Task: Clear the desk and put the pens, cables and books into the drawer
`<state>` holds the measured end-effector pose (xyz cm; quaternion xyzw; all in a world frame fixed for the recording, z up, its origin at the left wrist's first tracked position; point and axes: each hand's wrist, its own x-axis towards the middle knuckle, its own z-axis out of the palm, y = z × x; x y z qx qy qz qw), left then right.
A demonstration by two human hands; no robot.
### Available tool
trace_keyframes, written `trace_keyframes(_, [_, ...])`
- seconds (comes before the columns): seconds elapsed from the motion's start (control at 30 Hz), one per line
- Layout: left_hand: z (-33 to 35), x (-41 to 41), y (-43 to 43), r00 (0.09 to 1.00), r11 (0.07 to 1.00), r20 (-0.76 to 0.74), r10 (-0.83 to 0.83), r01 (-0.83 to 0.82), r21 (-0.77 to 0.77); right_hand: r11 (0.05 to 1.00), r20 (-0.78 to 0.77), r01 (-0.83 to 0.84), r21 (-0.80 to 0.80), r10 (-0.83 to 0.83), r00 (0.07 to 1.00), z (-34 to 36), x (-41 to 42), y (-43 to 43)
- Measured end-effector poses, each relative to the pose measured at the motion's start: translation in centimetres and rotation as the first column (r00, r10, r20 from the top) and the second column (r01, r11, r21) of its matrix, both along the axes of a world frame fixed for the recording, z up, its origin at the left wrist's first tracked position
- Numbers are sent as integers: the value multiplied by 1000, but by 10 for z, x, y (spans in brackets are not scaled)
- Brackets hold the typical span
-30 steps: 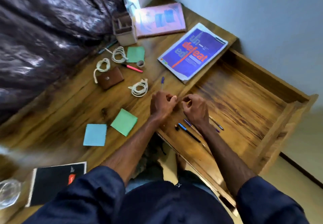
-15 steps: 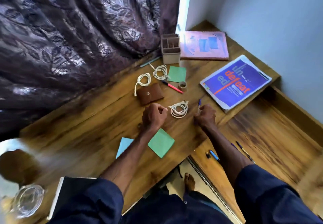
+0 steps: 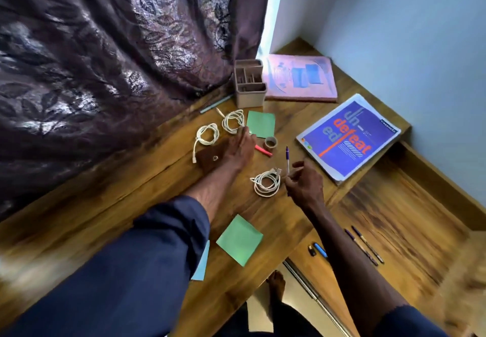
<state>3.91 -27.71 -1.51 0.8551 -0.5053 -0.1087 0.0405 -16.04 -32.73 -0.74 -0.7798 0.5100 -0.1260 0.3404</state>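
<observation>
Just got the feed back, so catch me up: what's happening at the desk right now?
A person is clearing the desk. The right hand pinches a purple pen beside a coiled cable. The left hand reaches out flat over a brown pouch, next to a red pen. A few pens lie in the open drawer; two other cables and two books are on the desk.

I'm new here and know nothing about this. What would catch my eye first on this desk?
The bright blue book with orange lettering at the right edge of the desk stands out first. In the middle, the right hand pinches a purple pen beside a coiled white cable, while the left hand stretches over a brown pouch. On the right, the open drawer already holds a few pens.
</observation>
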Motion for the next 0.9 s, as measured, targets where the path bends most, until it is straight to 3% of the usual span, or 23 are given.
trace_keyframes(0.3, [8, 4, 19, 938, 974, 263, -225, 219, 51, 995, -13, -2, 98, 4, 1000, 1, -31, 3])
trace_keyframes(0.5, [22, -13, 28, 956, 965, 251, -152, 199, -173, 994, 72, -8, 112, 0, 997, 18, -51, 4])
trace_keyframes(0.6, [35, -39, 31, 982, 917, 127, -142, 179, -356, 992, 103, 46, 120, -59, 993, 29, -65, 3])
trace_keyframes(0.7, [47, -75, 30, 970, 867, -183, -160, 49, -496, 984, 152, 97, 153, -120, 981, 36, -89, 2])
trace_keyframes(0.83, [55, -126, 23, 903, 918, -424, -70, -108, -381, 987, 210, 81, 143, -110, 971, 36, -126, 4])
trace_keyframes(0.9, [55, -158, 17, 821, 912, -570, -32, -209, -354, 985, 223, 78, 156, -112, 969, 34, -147, 3])
